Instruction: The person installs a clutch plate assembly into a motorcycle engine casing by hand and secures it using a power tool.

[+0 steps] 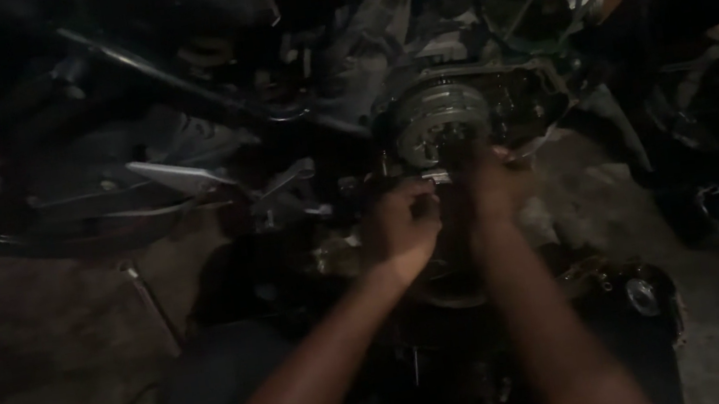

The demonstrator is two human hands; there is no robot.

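Dark shot, low light, motorcycle engine (pixel 495 105) sitting on a concrete floor (pixel 36 346) with its side cover off. Both of the person's forearms reach forward from the bottom edge of the view to the exposed clutch assembly (pixel 442 122).

Left hand (pixel 407 223): fingers curled in, close to a fist, knuckles up, pressed to the lower rim of the clutch. A small pale metal part (pixel 435 178) shows at its fingertips; it seems pinched there, but too dim to say whether it is a tool or a fitting.

Right hand (pixel 491 185): also curled, thumb side toward the clutch, touching the lower right part of the round housing. Cannot tell if it grips anything; the fingers are blurred and in shadow.

The two hands sit just beside each other, nearly touching, right one slightly higher.

Clutch assembly: round, grey metal, ringed face with a toothed edge, set in the open crankcase, upper middle of the view, facing the person. Dark cavity with gears to its right.

Around it: a silver footpeg or lever (pixel 176 175) lies left of the engine, a thin rod (pixel 151 303) on the floor lower left, and a dark oil pan (pixel 631 296) near the right forearm at lower right. Clutter of dark parts across the top.
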